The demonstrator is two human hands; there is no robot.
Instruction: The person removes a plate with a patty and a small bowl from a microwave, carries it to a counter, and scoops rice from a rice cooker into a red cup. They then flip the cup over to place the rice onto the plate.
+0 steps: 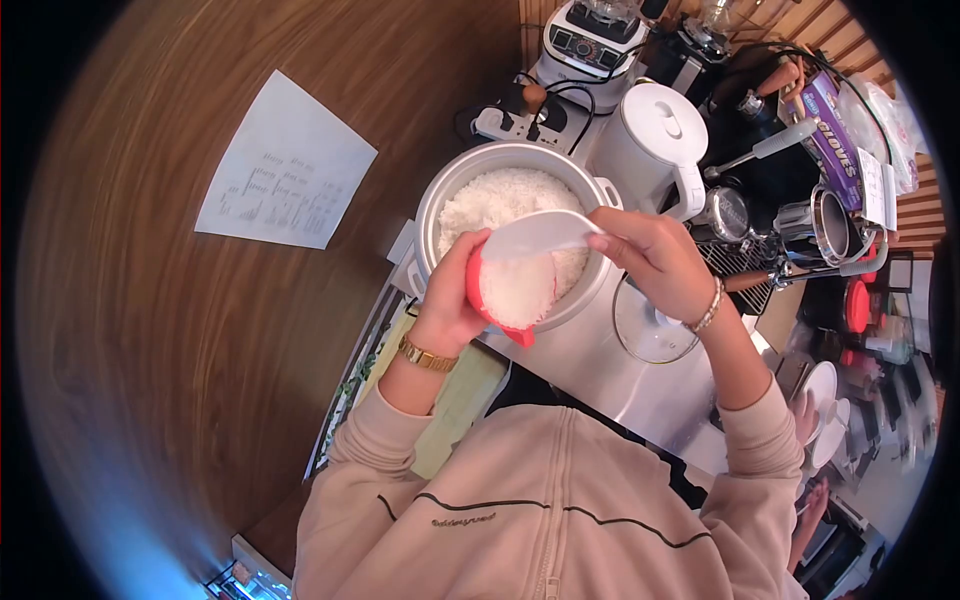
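My left hand is closed around a red cup with a pointed lip, filled with white rice. In my right hand, fingers wrapped on its handle, is a white rice paddle; its flat blade lies across the top of the cup. Both are over the near part of a round white rice cooker pot, which holds a heap of cooked rice. A glass lid rests on the counter beneath my right wrist.
Right of the pot stands a white electric kettle, with a blender behind. A power strip, metal pitcher and gloves box are nearby. Paper hangs on the wooden wall. Another person's hand shows at right.
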